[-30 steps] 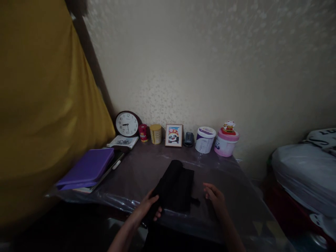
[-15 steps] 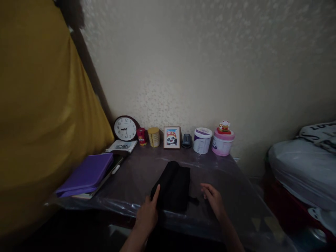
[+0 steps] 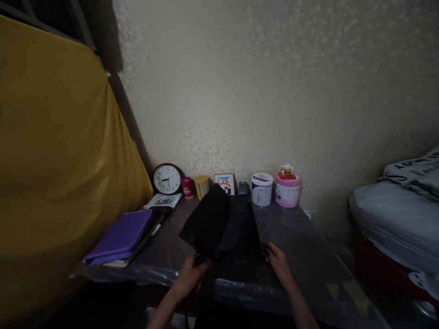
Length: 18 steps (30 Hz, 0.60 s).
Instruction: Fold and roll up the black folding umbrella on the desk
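A flat black item, perhaps a cloth bag or cover, is spread in two panels above the near part of the table. A fold runs between the panels, and the left panel tilts upward. My left hand is closed at the item's lower left corner, with thumb and fingers round dark material there. At the lower right corner, my right hand pinches the edge between bent fingers. The dim light hides what kind of thing it is.
Along the wall stand a clock, a red can, a yellow-lidded tin, a picture frame, a dark stapler-like object and two tubs. Purple folders lie left on the plastic-covered table, beside a yellow curtain.
The black item has gone from folded on the table to spread wider and lifted, partly covering the picture frame. My right hand has taken hold of its right corner. The view has tilted slightly.
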### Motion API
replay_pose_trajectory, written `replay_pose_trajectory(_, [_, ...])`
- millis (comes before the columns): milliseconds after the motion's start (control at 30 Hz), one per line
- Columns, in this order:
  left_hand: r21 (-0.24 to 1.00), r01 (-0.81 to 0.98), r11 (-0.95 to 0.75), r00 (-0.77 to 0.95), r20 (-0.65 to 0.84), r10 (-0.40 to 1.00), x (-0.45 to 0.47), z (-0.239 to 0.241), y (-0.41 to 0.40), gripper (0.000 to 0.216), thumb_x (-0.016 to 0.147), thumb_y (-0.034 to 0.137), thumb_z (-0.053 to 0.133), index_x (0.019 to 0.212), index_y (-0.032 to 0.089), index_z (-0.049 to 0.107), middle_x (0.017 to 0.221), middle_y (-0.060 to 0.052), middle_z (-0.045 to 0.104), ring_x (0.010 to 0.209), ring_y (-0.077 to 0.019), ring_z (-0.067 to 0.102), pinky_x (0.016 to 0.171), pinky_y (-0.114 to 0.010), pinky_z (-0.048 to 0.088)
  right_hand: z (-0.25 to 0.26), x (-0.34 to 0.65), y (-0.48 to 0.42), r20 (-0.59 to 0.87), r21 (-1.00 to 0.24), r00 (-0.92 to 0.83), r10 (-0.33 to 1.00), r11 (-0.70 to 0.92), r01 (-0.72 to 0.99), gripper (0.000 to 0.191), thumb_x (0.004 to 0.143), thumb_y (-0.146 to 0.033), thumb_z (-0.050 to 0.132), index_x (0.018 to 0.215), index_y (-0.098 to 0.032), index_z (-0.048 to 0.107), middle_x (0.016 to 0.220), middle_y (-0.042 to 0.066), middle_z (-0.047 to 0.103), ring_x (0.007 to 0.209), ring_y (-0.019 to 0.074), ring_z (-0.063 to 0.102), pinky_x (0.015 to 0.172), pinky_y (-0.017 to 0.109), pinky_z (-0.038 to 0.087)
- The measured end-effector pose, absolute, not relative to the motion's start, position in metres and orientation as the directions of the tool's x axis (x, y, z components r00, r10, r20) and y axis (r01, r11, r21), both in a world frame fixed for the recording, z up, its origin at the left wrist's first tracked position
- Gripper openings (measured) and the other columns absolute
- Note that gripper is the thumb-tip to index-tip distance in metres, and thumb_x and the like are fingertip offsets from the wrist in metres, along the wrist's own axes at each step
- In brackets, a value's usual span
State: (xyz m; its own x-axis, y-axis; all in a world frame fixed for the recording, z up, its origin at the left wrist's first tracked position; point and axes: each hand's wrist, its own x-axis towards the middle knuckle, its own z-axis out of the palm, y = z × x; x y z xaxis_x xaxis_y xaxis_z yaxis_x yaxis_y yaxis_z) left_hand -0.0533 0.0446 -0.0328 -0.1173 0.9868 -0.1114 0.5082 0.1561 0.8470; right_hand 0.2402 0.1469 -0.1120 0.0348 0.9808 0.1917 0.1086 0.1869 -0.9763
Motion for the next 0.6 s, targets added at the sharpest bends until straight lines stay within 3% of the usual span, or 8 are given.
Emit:
replay_pose_trajectory(133, [0.83,0.546,0.117,-0.221,0.008,0.975,-0.051,-0.029,0.048,0.055,0.067,0.024,0.056,0.12,0.013,0.043,0.084,-0.01,0.059,0.087,-0.0244,0.055,0.078,-0.034,0.037,-0.108,0.24,0.146,0.178,-0.98,0.055,0.982,0.172,0.096,0.036,0.065,-0.043,0.054,0.085,-0.014,0.064,0.066,0.004,0.058,0.055,0.0157,0.051,0.053,0.028,0.042])
replay_pose_trajectory(267, [0.921,0.382,0.082,-0.142,-0.029,0.989,-0.042,-0.024,0.049,0.045,0.073,0.032,0.05,0.114,0.014,0.045,0.07,-0.001,0.059,0.062,-0.0143,0.055,0.061,-0.024,0.041,-0.107,0.242,0.145,0.207,-0.977,0.106,0.973,0.201,0.064,0.033,0.055,-0.041,0.058,0.076,-0.017,0.065,0.079,0.009,0.063,0.076,0.0226,0.058,0.07,0.034,0.046])
replay_pose_trajectory(333, [0.956,0.282,0.08,-0.106,-0.052,0.993,-0.039,-0.019,0.048,0.044,0.071,0.034,0.052,0.109,0.013,0.045,0.061,0.003,0.055,0.05,-0.0107,0.05,0.051,-0.021,0.038,-0.107,0.242,0.146,0.207,-0.978,0.127,0.97,0.201,0.054,0.032,0.052,-0.041,0.06,0.073,-0.017,0.066,0.081,0.009,0.064,0.079,0.0242,0.058,0.072,0.035,0.047])
replay_pose_trajectory(467, [0.992,0.073,0.105,-0.004,-0.105,0.994,-0.043,-0.009,0.045,0.035,0.066,0.036,0.058,0.092,0.016,0.046,0.05,0.008,0.045,0.036,-0.0062,0.037,0.039,-0.019,0.031,-0.101,0.244,0.155,0.164,-0.986,0.129,0.978,0.165,-0.003,0.04,0.057,-0.049,0.058,0.08,-0.017,0.067,0.07,0.007,0.063,0.065,0.0227,0.06,0.059,0.035,0.048])
replay_pose_trajectory(600, [0.968,-0.133,0.211,0.17,-0.188,0.967,-0.049,-0.001,0.039,0.029,0.071,0.044,0.053,0.071,0.018,0.041,0.045,0.008,0.036,0.034,-0.0038,0.026,0.036,-0.018,0.024,-0.084,0.244,0.167,0.181,-0.983,0.189,0.965,0.183,0.01,0.046,0.069,-0.059,0.052,0.082,-0.016,0.065,0.081,0.007,0.065,0.075,0.0207,0.062,0.067,0.033,0.049])
